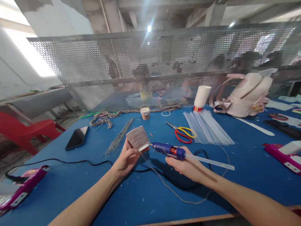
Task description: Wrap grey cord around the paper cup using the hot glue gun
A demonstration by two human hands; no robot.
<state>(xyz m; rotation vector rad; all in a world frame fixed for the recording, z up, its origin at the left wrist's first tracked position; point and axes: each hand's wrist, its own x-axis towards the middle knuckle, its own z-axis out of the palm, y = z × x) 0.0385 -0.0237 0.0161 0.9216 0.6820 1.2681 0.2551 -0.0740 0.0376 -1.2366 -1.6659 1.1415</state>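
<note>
My left hand (129,157) grips a paper cup (138,138) tilted on its side, wrapped in rows of grey-brown cord, with a narrow white band bare at its lower edge. From the cup a loose length of cord (169,188) trails down and curves right across the table. In my right hand (182,164) is a blue glue gun (164,148), with a clear glue stick (211,161) jutting from its back. The gun's nozzle meets or nearly meets the white edge of the cup. My right fingers are partly hidden behind the gun.
Scissors (181,131), clear glue sticks (209,127), stacked paper cups (202,97) and a pale backpack (244,94) lie beyond my right hand. Thin wires (119,136), a small cord-wrapped bucket (145,113) and a phone (77,138) are farther left. A perforated metal screen (94,69) bounds the blue table.
</note>
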